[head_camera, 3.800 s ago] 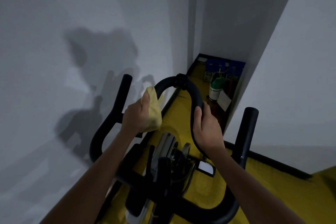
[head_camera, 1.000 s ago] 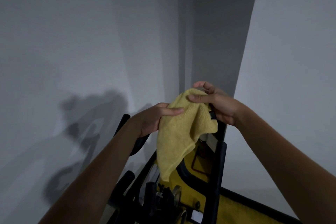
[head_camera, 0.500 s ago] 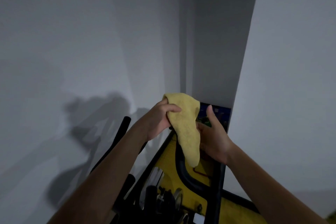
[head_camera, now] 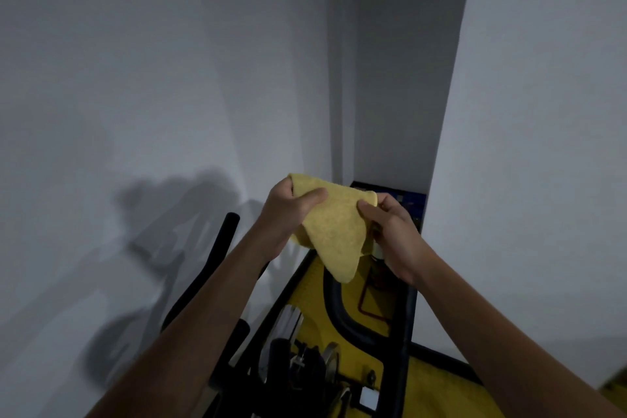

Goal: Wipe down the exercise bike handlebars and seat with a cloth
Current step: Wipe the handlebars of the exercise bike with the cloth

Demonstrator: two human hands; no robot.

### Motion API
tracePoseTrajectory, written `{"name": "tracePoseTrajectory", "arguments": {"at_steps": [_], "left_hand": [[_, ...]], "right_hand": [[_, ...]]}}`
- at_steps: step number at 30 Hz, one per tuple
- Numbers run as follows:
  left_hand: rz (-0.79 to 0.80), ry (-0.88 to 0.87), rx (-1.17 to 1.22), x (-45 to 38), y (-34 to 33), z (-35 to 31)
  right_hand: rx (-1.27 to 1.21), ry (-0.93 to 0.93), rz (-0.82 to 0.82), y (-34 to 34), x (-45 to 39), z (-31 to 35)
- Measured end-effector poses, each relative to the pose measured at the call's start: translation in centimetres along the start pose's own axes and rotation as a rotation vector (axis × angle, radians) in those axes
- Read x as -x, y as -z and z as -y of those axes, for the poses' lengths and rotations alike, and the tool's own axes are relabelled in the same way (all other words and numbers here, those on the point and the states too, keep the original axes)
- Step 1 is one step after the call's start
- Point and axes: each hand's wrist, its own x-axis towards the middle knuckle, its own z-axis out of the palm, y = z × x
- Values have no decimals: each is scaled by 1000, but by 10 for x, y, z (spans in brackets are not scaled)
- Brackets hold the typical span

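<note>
Between my two hands hangs the yellow cloth (head_camera: 334,231) — I have it pinched at both upper corners, raised in front of me, clear of the bike. My left hand (head_camera: 288,214) grips the left corner, thumb curled over the front of the fabric. My right hand (head_camera: 390,231) holds the right corner, thumb pressed on the cloth's top edge, fingers folded behind it. From that edge the cloth droops to a rounded point that falls between my wrists.

Below my hands sit the black handlebars (head_camera: 342,309): one curved loop passes under the cloth's tip, and a straight upright grip (head_camera: 225,234) stands just left of my left forearm. Under the bars lies a yellow floor mat (head_camera: 312,295) — behind my right hand, a dark blue item (head_camera: 412,202) I cannot make out.
</note>
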Motion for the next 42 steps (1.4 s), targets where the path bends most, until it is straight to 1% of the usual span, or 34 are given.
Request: {"name": "tracePoseTrajectory", "arguments": {"at_steps": [3,5,6,8,9,10,11,12,13,14,15,16,19,24,27,29,34,37,38,40,42], "left_hand": [[-81,-10,-67,-1,0,5],[-162,-8,-131,-3,1,8],[-217,-3,-199,-3,1,8],[-304,-14,-325,-3,1,8],[-309,-23,-310,-4,2,7],[-270,-30,-291,-5,3,5],[-147,-41,-278,-5,4,2],[35,-38,-257,-4,5,-3],[237,-13,-202,-2,5,-7],[397,18,-118,0,4,-9],[493,33,-30,4,4,-11],[543,47,56,8,3,-12],[585,101,231,11,2,-2],[545,159,343,12,-8,3],[535,164,266,12,-11,0],[493,139,242,9,-12,0],[402,68,296,8,-22,-2],[342,49,356,5,-30,1],[328,44,364,4,-32,1],[287,42,368,3,-35,0],[241,26,363,3,-37,0]], "right_hand": [[27,20,-30,-3,-1,3],[135,63,-56,-4,-3,8],[196,86,-54,-5,-3,13],[272,104,-16,-5,-4,25],[288,94,24,-5,-5,32],[306,83,64,-5,-5,39],[321,66,104,-5,-7,46],[325,46,140,-6,-7,52],[300,32,170,-6,-8,57],[262,24,191,-6,-8,61],[219,21,207,-4,-9,64],[179,17,216,-3,-8,67],[69,5,241,2,-7,67],[20,-38,216,11,-9,53],[56,-48,211,13,-8,48],[91,-26,191,15,-8,46],[243,68,-12,7,-11,26],[283,74,-112,-4,-8,12],[288,51,-110,-5,-6,8],[243,-74,-61,-3,-4,-2],[131,-158,72,0,4,-9]]}}
